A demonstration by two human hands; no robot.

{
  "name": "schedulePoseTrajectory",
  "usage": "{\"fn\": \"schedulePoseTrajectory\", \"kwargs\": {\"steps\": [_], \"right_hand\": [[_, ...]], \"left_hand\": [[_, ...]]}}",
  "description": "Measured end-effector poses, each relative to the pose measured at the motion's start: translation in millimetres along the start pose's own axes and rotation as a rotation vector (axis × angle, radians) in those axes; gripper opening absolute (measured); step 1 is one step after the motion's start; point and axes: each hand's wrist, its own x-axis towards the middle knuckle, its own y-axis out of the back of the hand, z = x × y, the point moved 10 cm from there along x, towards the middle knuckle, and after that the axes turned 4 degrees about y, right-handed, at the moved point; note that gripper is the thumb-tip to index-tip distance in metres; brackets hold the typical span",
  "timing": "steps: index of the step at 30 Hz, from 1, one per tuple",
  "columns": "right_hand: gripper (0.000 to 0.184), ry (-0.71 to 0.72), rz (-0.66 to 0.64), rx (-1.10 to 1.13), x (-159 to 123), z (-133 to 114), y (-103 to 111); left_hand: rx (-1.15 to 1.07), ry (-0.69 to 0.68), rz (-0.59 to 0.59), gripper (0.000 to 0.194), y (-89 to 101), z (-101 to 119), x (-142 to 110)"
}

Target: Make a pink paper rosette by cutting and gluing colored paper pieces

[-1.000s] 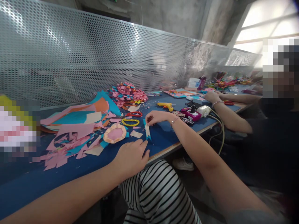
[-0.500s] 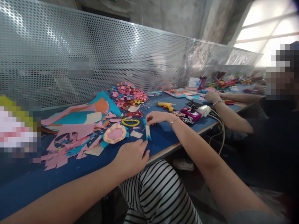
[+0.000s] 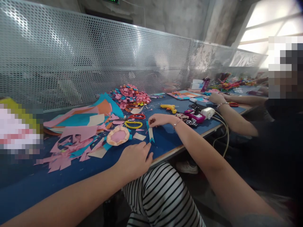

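Observation:
A narrow paper strip (image 3: 150, 134), cream on teal, lies on the blue table (image 3: 165, 138) between my hands. My right hand (image 3: 159, 119) pinches its far end, fingers closed on it. My left hand (image 3: 134, 160) rests near the table's front edge, fingers curled, with the fingertips touching the strip's near end. A round pink paper piece with an orange rim (image 3: 117, 136) lies just left of the strip. Yellow (image 3: 133, 125) and red (image 3: 137, 116) rings lie behind it.
Pink, teal and orange paper scraps (image 3: 78, 132) cover the left. A pile of folded pieces (image 3: 130, 94) sits by the perforated metal screen (image 3: 94, 63). A yellow glue gun (image 3: 168, 107), a power strip (image 3: 207, 112) and cables lie right. Another person's arm (image 3: 227, 110) works at the far right.
Nothing has moved apart from a slight shift of the camera; both hands stay on the strip.

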Motion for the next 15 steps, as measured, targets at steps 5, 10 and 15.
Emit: {"fn": "schedulePoseTrajectory", "kwargs": {"steps": [5, 10, 15], "right_hand": [[0.014, 0.045, 0.042, -0.058, 4.0, 2.8, 4.4], [0.018, 0.048, 0.065, -0.134, 7.0, 7.5, 6.4], [0.017, 0.015, 0.050, -0.146, 6.2, 8.9, 5.0]], "left_hand": [[-0.004, 0.003, -0.007, 0.044, -0.8, -0.3, 0.2], [-0.007, -0.002, -0.002, 0.044, -1.0, -0.6, 0.2], [-0.002, -0.005, -0.003, 0.044, -1.4, -0.8, -0.1]]}}
